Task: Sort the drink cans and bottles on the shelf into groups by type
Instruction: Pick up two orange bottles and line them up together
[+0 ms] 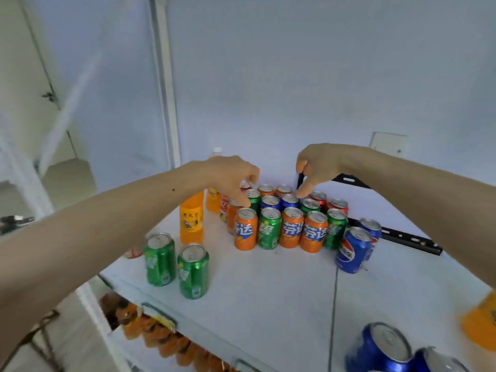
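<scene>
Both hands hang over the mixed cluster of cans at the back of the shelf, and the step in hand looks like picking single cans out of that cluster to join their own kind. To do it well, each hand should come straight down on one can, grip it by the rim or upper wall, and lift clear before moving sideways, since the cans stand touching one another and a sideways drag would likely topple a neighbour.

The left hand hovers above the cluster's left end, fingers curled downward with nothing between them; its fingertips are just over the front-left orange can and a green can behind it. The right hand is above the cluster's middle, thumb and fingers spread in a loose pinch, grasping nothing, its fingertip just above a blue can in the second row (whether it touches the lid I cannot tell).

Left of the cluster stand orange bottles, and in front of those two green cans set apart. Right of the cluster stand two blue cans, touching each other; more blue cans sit well in front of it, near the shelf's edge.
</scene>
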A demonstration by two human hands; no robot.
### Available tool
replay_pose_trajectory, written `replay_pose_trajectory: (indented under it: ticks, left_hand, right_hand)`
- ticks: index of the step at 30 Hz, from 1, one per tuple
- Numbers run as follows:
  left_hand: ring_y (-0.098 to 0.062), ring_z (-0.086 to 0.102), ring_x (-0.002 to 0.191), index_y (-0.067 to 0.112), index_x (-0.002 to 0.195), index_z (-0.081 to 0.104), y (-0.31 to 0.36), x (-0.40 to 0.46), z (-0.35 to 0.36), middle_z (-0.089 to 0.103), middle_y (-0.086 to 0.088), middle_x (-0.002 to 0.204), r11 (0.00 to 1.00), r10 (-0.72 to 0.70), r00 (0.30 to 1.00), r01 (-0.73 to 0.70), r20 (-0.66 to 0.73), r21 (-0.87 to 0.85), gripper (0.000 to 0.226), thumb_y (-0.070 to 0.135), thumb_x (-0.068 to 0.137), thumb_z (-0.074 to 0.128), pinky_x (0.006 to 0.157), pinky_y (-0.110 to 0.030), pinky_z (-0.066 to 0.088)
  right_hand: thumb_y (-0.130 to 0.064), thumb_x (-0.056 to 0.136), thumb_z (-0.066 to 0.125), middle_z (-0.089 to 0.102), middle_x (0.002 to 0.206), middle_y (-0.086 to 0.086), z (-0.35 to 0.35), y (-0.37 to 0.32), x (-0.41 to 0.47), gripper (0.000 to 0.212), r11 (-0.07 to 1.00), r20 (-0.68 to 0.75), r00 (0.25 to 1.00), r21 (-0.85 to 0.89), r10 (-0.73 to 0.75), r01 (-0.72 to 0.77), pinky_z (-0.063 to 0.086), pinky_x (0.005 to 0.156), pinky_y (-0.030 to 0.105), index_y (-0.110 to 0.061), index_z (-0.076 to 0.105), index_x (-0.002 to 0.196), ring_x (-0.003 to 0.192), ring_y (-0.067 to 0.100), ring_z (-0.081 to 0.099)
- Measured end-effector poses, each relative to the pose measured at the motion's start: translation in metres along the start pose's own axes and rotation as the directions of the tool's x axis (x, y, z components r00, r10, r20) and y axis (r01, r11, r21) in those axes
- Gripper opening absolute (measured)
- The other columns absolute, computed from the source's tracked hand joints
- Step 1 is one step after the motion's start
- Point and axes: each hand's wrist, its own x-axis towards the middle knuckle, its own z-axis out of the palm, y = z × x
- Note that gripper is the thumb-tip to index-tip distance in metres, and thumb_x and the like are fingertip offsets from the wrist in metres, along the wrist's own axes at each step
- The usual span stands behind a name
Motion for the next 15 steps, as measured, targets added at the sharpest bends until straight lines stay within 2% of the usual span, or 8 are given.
replay_pose_trajectory:
  ticks: [3, 6, 9, 12, 15]
  left_hand:
    - [-0.024, 0.051, 0.116, 0.02, 0.136, 0.044, -0.062, -0.024, 0.009, 0.054, -0.004, 0.131, 0.998, -0.064, 0.998, 0.063, -0.026, -0.029, 0.076, 0.05, 0.075, 0.076, 0.091, -0.043, 0.048]
    - [-0.026, 0.043, 0.128, 0.017, 0.148, 0.028, -0.107, -0.041, 0.016, 0.042, -0.009, 0.143, 0.989, -0.127, 0.991, 0.123, -0.038, -0.083, 0.098, 0.045, 0.071, 0.081, 0.102, -0.043, 0.042]
    - [-0.028, 0.039, 0.132, 0.013, 0.152, 0.012, -0.136, -0.046, 0.026, 0.032, -0.013, 0.149, 0.964, -0.21, 0.978, 0.206, -0.006, -0.168, 0.119, 0.042, 0.064, 0.088, 0.105, -0.045, 0.041]
    - [-0.03, 0.044, 0.129, 0.006, 0.15, 0.004, -0.157, -0.037, 0.042, 0.037, -0.017, 0.147, 0.899, -0.302, 0.952, 0.301, 0.046, -0.317, 0.133, 0.044, 0.057, 0.091, 0.102, -0.043, 0.045]
    - [-0.026, 0.054, 0.12, 0.009, 0.147, 0.012, -0.171, -0.028, 0.063, 0.046, -0.01, 0.142, 0.823, -0.326, 0.937, 0.346, 0.124, -0.45, 0.125, 0.046, 0.057, 0.091, 0.096, -0.039, 0.051]
  right_hand:
    - [-0.042, 0.067, 0.084, 0.054, 0.132, 0.006, 0.004, -0.046, 0.04, 0.082, 0.999, -0.011, 1.0, 0.029, -0.028, 0.028, 0.052, 0.093, 0.043, -0.011, 0.049, 0.135, 0.11, 0.028, 0.057]
    - [-0.044, 0.065, 0.085, 0.052, 0.135, 0.004, 0.009, -0.078, 0.078, 0.09, 0.996, -0.041, 0.999, 0.086, -0.035, 0.039, 0.051, 0.093, 0.04, -0.016, 0.041, 0.138, 0.113, 0.027, 0.055]
    - [-0.041, 0.068, 0.084, 0.05, 0.139, 0.006, 0.013, -0.098, 0.113, 0.093, 0.986, -0.076, 0.997, 0.16, -0.034, 0.046, 0.048, 0.095, 0.038, -0.015, 0.034, 0.143, 0.119, 0.028, 0.052]
    - [-0.037, 0.07, 0.084, 0.049, 0.14, 0.009, 0.018, -0.107, 0.149, 0.095, 0.97, -0.124, 0.991, 0.233, -0.04, 0.069, 0.045, 0.098, 0.038, -0.012, 0.03, 0.144, 0.123, 0.029, 0.049]
    - [-0.04, 0.067, 0.085, 0.049, 0.138, 0.011, 0.027, -0.11, 0.188, 0.101, 0.959, -0.145, 0.989, 0.275, -0.033, 0.073, 0.048, 0.096, 0.041, -0.011, 0.027, 0.143, 0.118, 0.029, 0.052]
